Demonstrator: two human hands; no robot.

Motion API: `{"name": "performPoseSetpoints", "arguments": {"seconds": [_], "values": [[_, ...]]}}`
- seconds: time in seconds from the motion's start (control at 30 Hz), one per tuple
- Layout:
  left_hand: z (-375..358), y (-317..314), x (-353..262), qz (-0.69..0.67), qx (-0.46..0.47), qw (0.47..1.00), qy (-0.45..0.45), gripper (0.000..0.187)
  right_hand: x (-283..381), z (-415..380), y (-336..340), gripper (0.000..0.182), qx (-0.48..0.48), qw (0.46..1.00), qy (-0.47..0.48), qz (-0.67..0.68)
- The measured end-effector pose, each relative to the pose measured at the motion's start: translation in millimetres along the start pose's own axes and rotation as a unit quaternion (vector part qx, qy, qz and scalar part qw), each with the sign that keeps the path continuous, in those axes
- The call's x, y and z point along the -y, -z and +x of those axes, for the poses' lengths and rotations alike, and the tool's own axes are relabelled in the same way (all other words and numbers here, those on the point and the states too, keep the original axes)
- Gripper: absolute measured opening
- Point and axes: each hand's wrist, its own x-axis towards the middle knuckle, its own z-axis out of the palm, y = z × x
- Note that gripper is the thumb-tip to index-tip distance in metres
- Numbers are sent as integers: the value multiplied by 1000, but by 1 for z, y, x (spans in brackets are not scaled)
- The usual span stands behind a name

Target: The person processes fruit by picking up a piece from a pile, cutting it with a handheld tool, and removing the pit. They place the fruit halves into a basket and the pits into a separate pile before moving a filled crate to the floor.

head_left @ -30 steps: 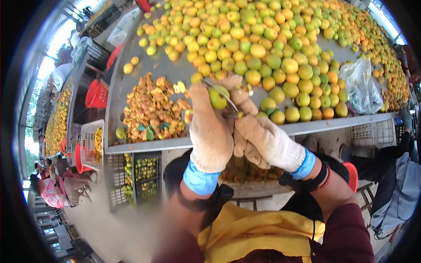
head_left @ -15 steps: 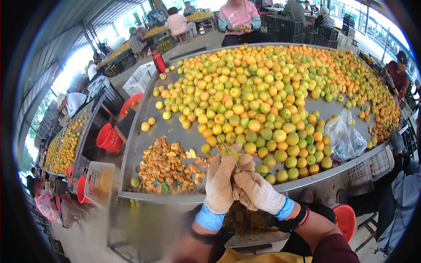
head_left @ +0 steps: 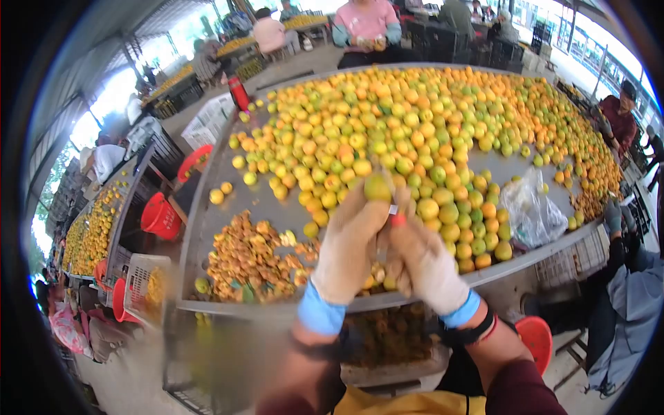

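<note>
Fruit [head_left: 377, 187], green-yellow, is gripped in the gloved left hand [head_left: 349, 245] at frame centre; a small tool [head_left: 394, 214] is clenched in the gloved right hand [head_left: 422, 266]. Beyond lies the fruit-covered metal table [head_left: 207, 207], peel scraps [head_left: 252, 259] lower left.

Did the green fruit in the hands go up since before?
Yes. The fruit in the left hand now shows against the fruit pile, well above the table's near rim. Before, it sat closer to that rim.

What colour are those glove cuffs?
Blue cuffs on off-white gloves, clearest in the head view.
</note>
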Motion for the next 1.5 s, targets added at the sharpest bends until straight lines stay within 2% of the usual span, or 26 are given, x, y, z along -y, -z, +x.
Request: {"name": "performPoseSetpoints", "arguments": {"seconds": [0.03, 0.07, 0.13, 0.17, 0.23, 0.27, 0.3, 0.37, 0.43, 0.5, 0.53, 0.6, 0.63, 0.67, 0.73, 0.83, 0.9, 1.0, 1.07, 1.1, 1.17, 1.23, 1.3, 1.33, 1.4, 1.5], "values": [[7, 0, -3, 3, 77, 996, 36, 47, 6, 3, 6, 37, -6, 999, -14, 35], [17, 3, -3, -4, 76, 996, 52, 47, 9, 6, 9, 39, -22, 998, -12, 50], [28, 6, 6, -32, 180, 981, 68, 46, 4, 13, 19, 41, -32, 996, 1, 80], [24, 2, 11, -35, 181, 980, 77, 46, 1, 7, 21, 41, -40, 996, -5, 82], [19, -10, 5, 17, 99, 993, 56, 47, 6, 8, 20, 40, -35, 997, -37, 55], [16, -31, 16, -20, -52, 998, -1, 37, 3, 4, 19, 37, -16, 999, -32, 34], [12, -29, 13, -17, -56, 998, -4, 37, 1, 2, 17, 37, -10, 999, -32, 36], [-6, -14, 14, 112, -123, 986, 13, 42, -14, -7, 9, 36, 2, 998, 7, -69], [-20, 12, 22, 126, -121, 984, 27, 45, -30, -9, 9, 34, 27, 988, 38, -148], [-30, 21, 34, 75, -129, 988, -35, 40, -24, -14, 5, 34, 59, 978, 0, -202], [-37, 21, 37, 22, -125, 992, -17, 38, -34, -16, 4, 34, 55, 978, -8, -202], [-40, 29, 44, -30, -124, 992, 12, 40, -55, -15, 0, 38, 5, 942, 156, -296], [-42, 36, 50, -77, -125, 989, 35, 42, -57, -15, 1, 38, 4, 944, 147, -296], [-38, 44, 61, -99, -116, 988, 15, 47, -54, -13, 2, 40, 13, 933, 144, -331], [-37, 51, 65, -97, -125, 987, 20, 45, -59, -10, 4, 41, 20, 911, 141, -388], [-34, 60, 63, -59, -152, 986, 21, 43, -59, -8, 2, 41, 31, 911, 92, -400], [-35, 68, 63, 35, -112, 993, -28, 45, -62, -8, 2, 39, 46, 919, 40, -389], [-39, 63, 56, 81, -122, 989, -14, 49, -63, -10, -3, 38, 39, 938, 76, -336], [-42, 49, 57, 84, -141, 986, -24, 46, -64, -13, -9, 39, 57, 983, -13, -174], [-43, 44, 58, 87, -161, 983, -36, 44, -65, -14, -10, 39, 56, 983, -14, -173], [-45, 45, 58, 75, -144, 986, -43, 43, -68, -17, -10, 40, 78, 993, -63, -60], [-46, 43, 58, 63, -129, 988, -53, 42, -71, -19, -7, 39, 98, 992, -76, -28], [-48, 38, 57, 99, -100, 989, -52, 52, -69, -23, -5, 41, 133, 978, -136, 80], [-49, 36, 56, 98, -100, 989, -50, 52, -68, -25, -4, 41, 133, 978, -138, 81], [-52, 34, 53, 113, -72, 990, -47, 57, -66, -28, -1, 44, 199, 949, -171, 176], [-48, 41, 54, 135, -20, 989, -62, 53, -75, -31, 4, 46, 255, 921, -173, 238]]}}
